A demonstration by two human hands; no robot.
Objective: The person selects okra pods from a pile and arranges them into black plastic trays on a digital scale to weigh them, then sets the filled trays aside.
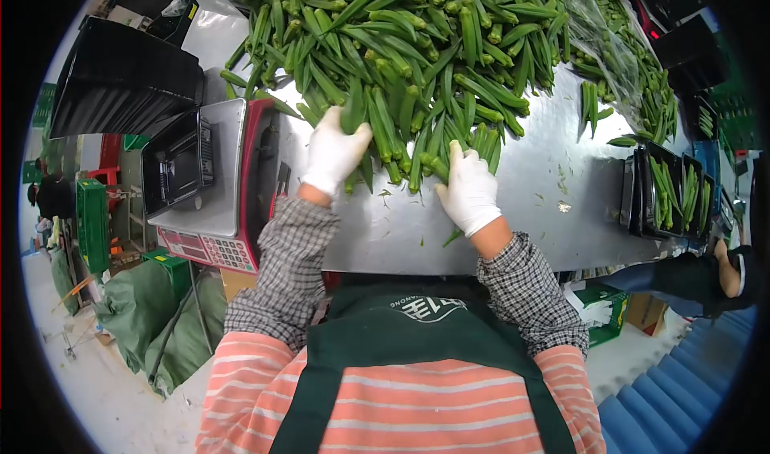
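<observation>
A big heap of green okra (401,45) covers the far side of the metal table (385,233). At the heap's near edge my left hand (337,151), in a white glove, is closed with thumb and fingers around an okra pod (353,107). My right hand (469,189), gloved too, pinches an okra pod (435,166) a little to the right. The tip of another pod (452,237) shows below my right hand; whether it is held cannot be seen. Several pods lie between the two hands, stems toward me.
A red scale (204,249) stands on the left with a black tray (178,165) on its plate. Stacked black trays (128,77) rise behind it. On the right are okra-filled black trays (666,193), clear plastic film (601,49) and another person's arm (728,268).
</observation>
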